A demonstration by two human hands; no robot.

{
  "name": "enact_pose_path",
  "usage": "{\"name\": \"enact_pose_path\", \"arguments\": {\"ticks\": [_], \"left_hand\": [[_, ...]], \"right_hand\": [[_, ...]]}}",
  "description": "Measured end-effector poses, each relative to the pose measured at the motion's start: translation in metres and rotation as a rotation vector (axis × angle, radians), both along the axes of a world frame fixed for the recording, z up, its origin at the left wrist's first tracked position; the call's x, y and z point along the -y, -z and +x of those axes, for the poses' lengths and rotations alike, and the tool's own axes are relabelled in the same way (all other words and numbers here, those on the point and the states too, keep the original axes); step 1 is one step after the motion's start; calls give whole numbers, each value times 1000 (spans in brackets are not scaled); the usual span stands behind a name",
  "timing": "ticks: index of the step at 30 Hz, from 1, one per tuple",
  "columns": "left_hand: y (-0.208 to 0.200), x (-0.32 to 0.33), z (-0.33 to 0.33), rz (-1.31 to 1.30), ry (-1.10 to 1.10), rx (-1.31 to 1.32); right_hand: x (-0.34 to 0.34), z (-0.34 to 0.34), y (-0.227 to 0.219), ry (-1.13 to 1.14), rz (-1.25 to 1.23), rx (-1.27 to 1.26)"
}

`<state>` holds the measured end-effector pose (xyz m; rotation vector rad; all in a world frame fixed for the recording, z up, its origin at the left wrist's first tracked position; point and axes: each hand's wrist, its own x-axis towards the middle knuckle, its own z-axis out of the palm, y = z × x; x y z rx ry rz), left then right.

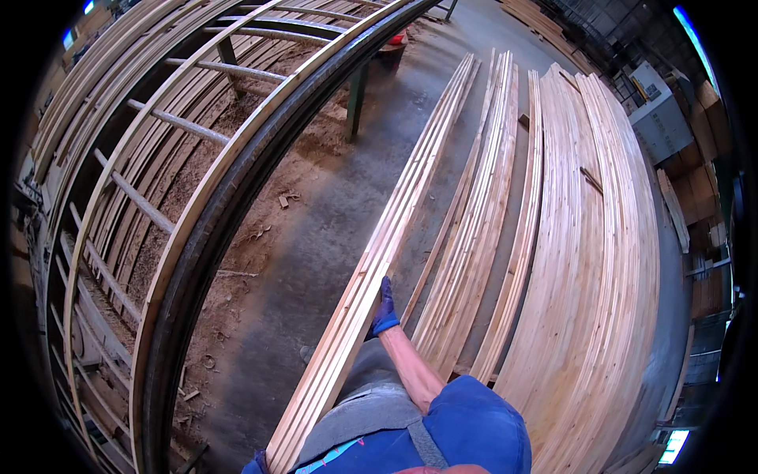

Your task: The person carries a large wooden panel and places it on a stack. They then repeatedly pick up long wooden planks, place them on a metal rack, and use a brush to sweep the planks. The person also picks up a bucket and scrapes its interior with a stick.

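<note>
A bundle of long, thin, pale wooden strips (395,229) runs from the lower middle of the view up toward the far end. My right hand (384,310), in a blue glove, grips the bundle's right edge about a third of the way along. Only a bit of blue glove shows of my left hand (257,461), at the bottom edge by the bundle's near end. How it holds the strips is hidden.
A long metal-framed roller rack (205,229) carrying wooden strips curves along the left. Piles of pale boards (584,261) lie on the right. Sawdust and scraps (260,237) cover the concrete floor between them. At the far right stands a grey cabinet (659,118).
</note>
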<state>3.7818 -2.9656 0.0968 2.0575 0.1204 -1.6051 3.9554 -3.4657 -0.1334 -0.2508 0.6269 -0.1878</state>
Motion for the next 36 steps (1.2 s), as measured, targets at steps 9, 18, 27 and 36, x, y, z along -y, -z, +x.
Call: {"name": "enact_pose_path", "arguments": {"ticks": [9, 18, 27, 36], "left_hand": [[80, 107, 122, -470, -252, -61], [69, 132, 134, -334, -212, -154], [48, 151, 137, -167, -102, -215], [-5, 165, 130, -73, -428, -84]], "right_hand": [[-27, 14, -22, 39, -206, -144], [15, 14, -19, -392, -37, -73], [217, 159, 33, -166, -125, -4], [220, 179, -20, 67, -236, 10]]}}
